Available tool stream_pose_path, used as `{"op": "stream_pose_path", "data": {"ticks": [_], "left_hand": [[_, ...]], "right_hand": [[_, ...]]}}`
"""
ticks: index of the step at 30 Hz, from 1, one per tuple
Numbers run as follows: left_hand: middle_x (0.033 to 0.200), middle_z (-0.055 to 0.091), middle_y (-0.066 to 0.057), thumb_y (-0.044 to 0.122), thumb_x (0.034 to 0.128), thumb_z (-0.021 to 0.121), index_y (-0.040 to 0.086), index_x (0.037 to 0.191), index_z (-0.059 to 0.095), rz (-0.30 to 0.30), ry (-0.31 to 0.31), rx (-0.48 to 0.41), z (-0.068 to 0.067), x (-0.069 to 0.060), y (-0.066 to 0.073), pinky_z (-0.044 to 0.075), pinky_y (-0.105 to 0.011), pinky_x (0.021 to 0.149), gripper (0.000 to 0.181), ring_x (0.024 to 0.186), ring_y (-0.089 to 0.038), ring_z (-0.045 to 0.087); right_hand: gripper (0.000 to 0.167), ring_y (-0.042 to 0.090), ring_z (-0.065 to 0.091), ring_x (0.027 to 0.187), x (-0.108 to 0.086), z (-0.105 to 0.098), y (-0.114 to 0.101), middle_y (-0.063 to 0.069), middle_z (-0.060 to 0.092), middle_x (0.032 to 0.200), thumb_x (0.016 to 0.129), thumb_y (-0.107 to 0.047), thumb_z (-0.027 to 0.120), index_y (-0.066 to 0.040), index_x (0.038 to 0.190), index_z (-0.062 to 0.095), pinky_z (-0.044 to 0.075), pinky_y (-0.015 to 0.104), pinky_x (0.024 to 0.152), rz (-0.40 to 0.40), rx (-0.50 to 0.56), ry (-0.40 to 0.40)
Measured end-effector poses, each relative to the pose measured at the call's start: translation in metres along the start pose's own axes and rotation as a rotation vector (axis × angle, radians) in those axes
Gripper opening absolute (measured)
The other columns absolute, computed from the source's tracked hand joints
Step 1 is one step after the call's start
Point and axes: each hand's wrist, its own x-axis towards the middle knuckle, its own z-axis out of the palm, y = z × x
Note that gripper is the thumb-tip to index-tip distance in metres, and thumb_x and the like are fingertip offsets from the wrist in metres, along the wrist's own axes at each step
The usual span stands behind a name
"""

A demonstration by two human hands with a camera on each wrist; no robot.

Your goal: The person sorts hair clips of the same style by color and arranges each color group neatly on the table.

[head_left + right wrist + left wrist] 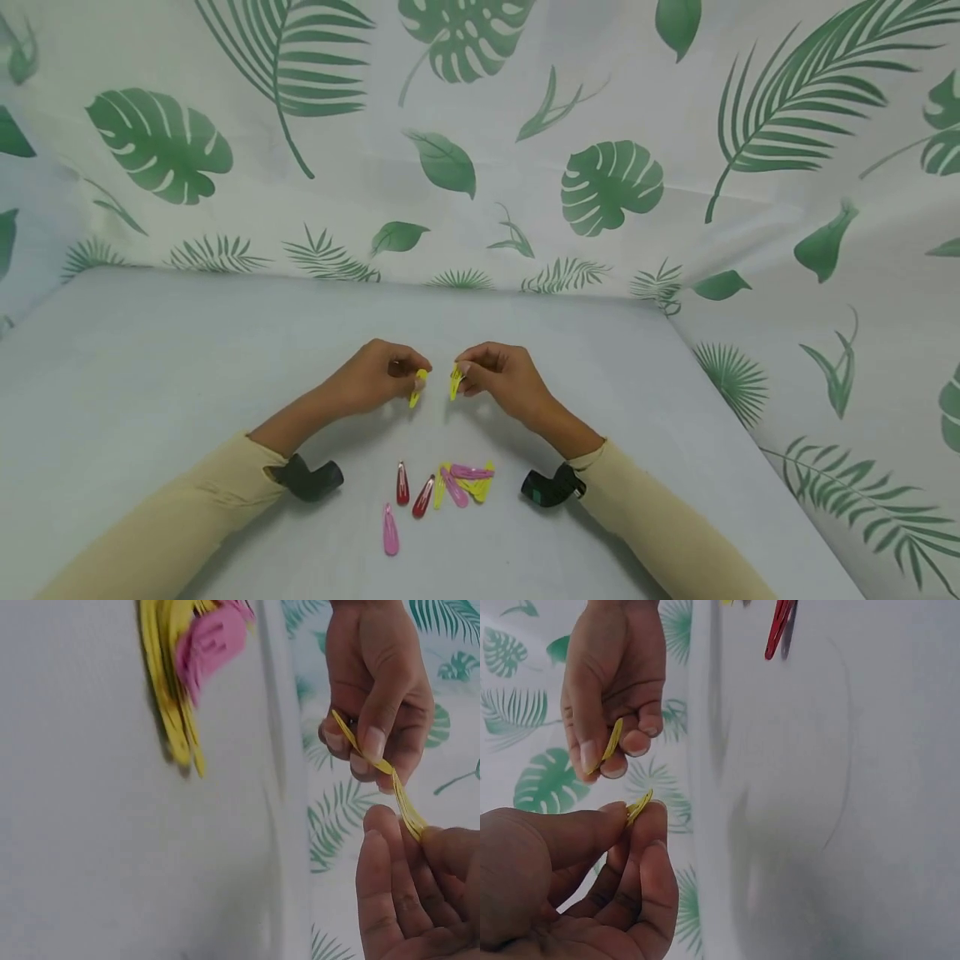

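In the head view my left hand [378, 377] pinches a yellow snap hair clip [417, 388] between thumb and fingers, above the table. A short gap to the right, my right hand [506, 379] pinches another yellow hair clip [455, 382]. Both clips point roughly downward there. The left wrist view shows the left hand's clip [638, 807] partly covered by its thumb and finger. Closer to me on the table lie two red hair clips [402, 483], a single pink clip [390, 530], and a loose pile of pink clips [453, 487] and yellow clips [480, 490].
A white cloth covers the table [187, 358]. Behind it and along the right side hangs a white sheet with green leaf prints [517, 183]. Black devices [307, 478] are strapped to both wrists, over beige sleeves, on either side of the lying clips.
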Motion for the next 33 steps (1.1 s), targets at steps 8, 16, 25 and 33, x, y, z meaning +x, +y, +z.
{"op": "stream_pose_path", "data": {"ticks": [8,16,25,33], "left_hand": [[0.103,0.062,-0.019,-0.004,0.0933,0.059,-0.012,0.118,0.062,-0.079,0.020,-0.200,-0.004,0.015,-0.003,0.057,-0.034,0.067,0.026,0.075,-0.020,0.064],[0.097,0.064,-0.015,-0.007,0.0902,0.061,-0.011,0.120,0.062,-0.132,0.093,-0.172,-0.008,0.034,-0.015,0.056,-0.031,0.069,0.030,0.078,-0.018,0.064],[0.090,0.060,-0.015,-0.007,0.0895,0.060,-0.011,0.121,0.061,-0.158,0.167,-0.217,-0.011,0.052,-0.017,0.057,-0.033,0.070,0.031,0.075,-0.020,0.064],[0.092,0.061,-0.016,-0.005,0.0896,0.062,-0.009,0.118,0.063,-0.220,0.194,-0.177,-0.012,0.073,-0.012,0.057,-0.032,0.069,0.028,0.075,-0.020,0.064]], "right_hand": [[0.024,0.026,0.071,0.082,0.017,-0.005,0.005,0.019,0.065,0.101,0.098,-0.005,0.057,0.011,0.116,0.062,0.057,0.034,0.072,0.072,0.013,0.164],[0.023,0.024,0.070,0.084,0.037,-0.007,0.009,0.019,0.063,0.101,0.095,0.000,0.059,0.008,0.116,0.064,0.057,0.034,0.074,0.099,0.026,0.207],[0.020,0.026,0.071,0.082,0.060,-0.008,0.013,0.018,0.063,0.101,0.095,-0.003,0.061,0.002,0.112,0.067,0.057,0.037,0.074,0.115,0.045,0.231],[0.021,0.024,0.071,0.082,0.081,-0.016,0.018,0.016,0.061,0.105,0.095,-0.004,0.060,0.004,0.114,0.067,0.057,0.032,0.072,0.159,0.020,0.239]]}}
